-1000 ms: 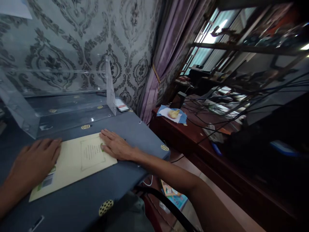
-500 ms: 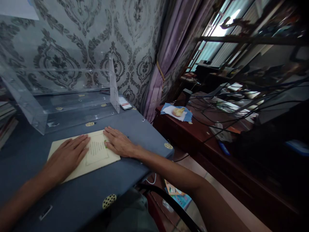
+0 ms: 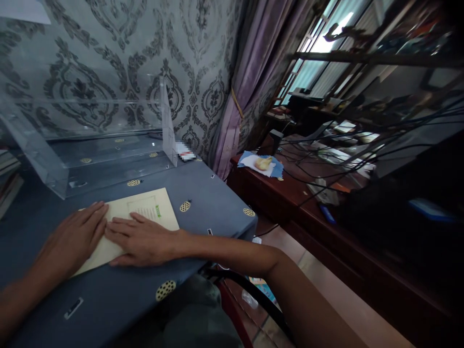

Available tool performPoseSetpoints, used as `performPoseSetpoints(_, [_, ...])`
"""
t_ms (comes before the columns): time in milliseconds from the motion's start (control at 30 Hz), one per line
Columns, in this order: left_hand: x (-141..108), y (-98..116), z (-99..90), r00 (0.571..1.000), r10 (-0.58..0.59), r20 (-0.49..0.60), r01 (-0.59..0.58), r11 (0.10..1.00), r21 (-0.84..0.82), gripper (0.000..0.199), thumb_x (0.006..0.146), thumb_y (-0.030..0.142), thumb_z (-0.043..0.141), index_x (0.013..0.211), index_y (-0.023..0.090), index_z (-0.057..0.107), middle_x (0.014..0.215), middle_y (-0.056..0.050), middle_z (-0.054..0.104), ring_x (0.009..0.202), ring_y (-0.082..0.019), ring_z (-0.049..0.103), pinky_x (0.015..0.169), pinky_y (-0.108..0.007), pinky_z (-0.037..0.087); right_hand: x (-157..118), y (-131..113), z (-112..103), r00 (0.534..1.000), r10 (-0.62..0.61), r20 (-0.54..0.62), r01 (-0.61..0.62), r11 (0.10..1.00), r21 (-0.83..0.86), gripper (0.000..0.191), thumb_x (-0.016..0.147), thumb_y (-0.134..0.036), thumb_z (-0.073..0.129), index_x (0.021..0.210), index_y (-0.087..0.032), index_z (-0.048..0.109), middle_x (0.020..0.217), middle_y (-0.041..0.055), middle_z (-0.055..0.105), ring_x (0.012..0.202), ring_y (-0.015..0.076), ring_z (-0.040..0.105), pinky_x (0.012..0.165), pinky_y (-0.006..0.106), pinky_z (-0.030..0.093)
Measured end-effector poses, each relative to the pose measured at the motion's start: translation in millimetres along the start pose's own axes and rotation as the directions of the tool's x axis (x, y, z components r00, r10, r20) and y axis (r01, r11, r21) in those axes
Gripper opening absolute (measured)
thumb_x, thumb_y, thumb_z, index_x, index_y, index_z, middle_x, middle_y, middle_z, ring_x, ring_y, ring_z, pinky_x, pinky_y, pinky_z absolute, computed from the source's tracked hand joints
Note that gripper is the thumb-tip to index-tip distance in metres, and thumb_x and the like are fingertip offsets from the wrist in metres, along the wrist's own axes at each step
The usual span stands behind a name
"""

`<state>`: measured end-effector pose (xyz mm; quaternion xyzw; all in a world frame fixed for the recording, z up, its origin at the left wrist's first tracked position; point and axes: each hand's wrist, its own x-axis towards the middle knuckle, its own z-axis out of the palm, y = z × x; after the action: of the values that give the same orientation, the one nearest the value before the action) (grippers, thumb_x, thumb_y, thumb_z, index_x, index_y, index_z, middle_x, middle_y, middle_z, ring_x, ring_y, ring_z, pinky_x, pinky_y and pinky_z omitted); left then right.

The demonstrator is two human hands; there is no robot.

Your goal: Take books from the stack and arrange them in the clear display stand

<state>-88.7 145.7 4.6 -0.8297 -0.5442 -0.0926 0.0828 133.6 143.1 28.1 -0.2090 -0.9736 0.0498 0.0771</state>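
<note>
Pale-yellow booklet [image 3: 147, 203] (or stiff card, can't tell) lies flat on the grey-blue tablecloth [image 3: 224, 208], in front of the clear acrylic stand [image 3: 168, 130]. Just changed: R hand [image 3: 143, 241] has come in from the booklet's R edge to its middle, next to L hand [image 3: 78, 232]; the printed panel w/ green label is now mostly uncovered. Prob. means pressure's now on the middle & L half, R end unheld. Grip: both hands palm-down, spread flat, nothing pinched; R thumb apart from its fingers. Booklet's under both, its R end showing past R hand.
</note>
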Motion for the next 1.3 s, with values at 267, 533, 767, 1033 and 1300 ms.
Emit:
performPoseSetpoints(267, [-1,4,-6.3,0.999,-0.037,-0.013,0.036,0.999,-0.024,0.053,0.098,0.032,0.027,0.132,0.006,0.058,0.139,-0.02,0.06,0.13,-0.033,0.057,0.11,-0.051,0.044,-40,22,7,0.992,0.124,-0.021,-0.122,0.991,0.055,0.075,0.098,-0.057,0.049,0.152,-0.008,0.033,0.161,0.0178,0.033,0.153,0.0244,0.022,0.125,0.044,0.02])
performPoseSetpoints(533, [-11,25,-17.2,0.982,0.179,0.054,-0.172,0.978,-0.115,0.061,0.099,0.057,0.036,0.14,0.015,0.052,0.149,-0.016,0.051,0.139,-0.03,0.046,0.115,-0.05,0.037,-86,51,12,0.969,0.209,-0.132,-0.185,0.968,0.171,0.074,0.096,-0.049,0.057,0.157,-0.018,0.029,0.161,0.0172,0.033,0.151,0.0287,0.028,0.122,0.056,0.027])
performPoseSetpoints(767, [-16,49,-23.0,0.946,0.317,0.066,-0.312,0.947,-0.072,0.06,0.102,0.058,0.032,0.14,0.014,0.05,0.145,-0.018,0.054,0.138,-0.031,0.046,0.111,-0.049,0.04,-83,51,5,0.981,0.119,-0.154,-0.111,0.992,0.058,0.054,0.098,-0.047,0.054,0.144,-0.018,0.051,0.146,0.0165,0.055,0.14,0.0307,0.048,0.12,0.061,0.03])
performPoseSetpoints(1033, [-3,53,-38.3,0.968,0.235,0.087,-0.233,0.972,-0.031,0.047,0.108,0.037,0.019,0.107,0.015,0.061,0.091,-0.01,0.071,0.082,-0.021,0.068,0.07,-0.033,0.051,-61,71,-2,0.91,0.289,-0.298,-0.187,0.926,0.326,0.04,0.1,-0.054,0.048,0.101,-0.023,0.074,0.098,0.0077,0.078,0.094,0.0251,0.073,0.087,0.039,0.056])
performPoseSetpoints(1300, [4,46,-40.7,0.991,0.129,-0.016,-0.13,0.989,-0.069,0.044,0.107,0.039,0.023,0.095,0.018,0.059,0.08,-0.007,0.068,0.074,-0.018,0.064,0.066,-0.028,0.045,-51,85,3,0.813,0.481,-0.328,-0.09,0.66,0.746,0.038,0.085,-0.057,0.066,0.092,-0.021,0.075,0.086,0.0023,0.076,0.077,0.0188,0.069,0.071,0.03,0.053])
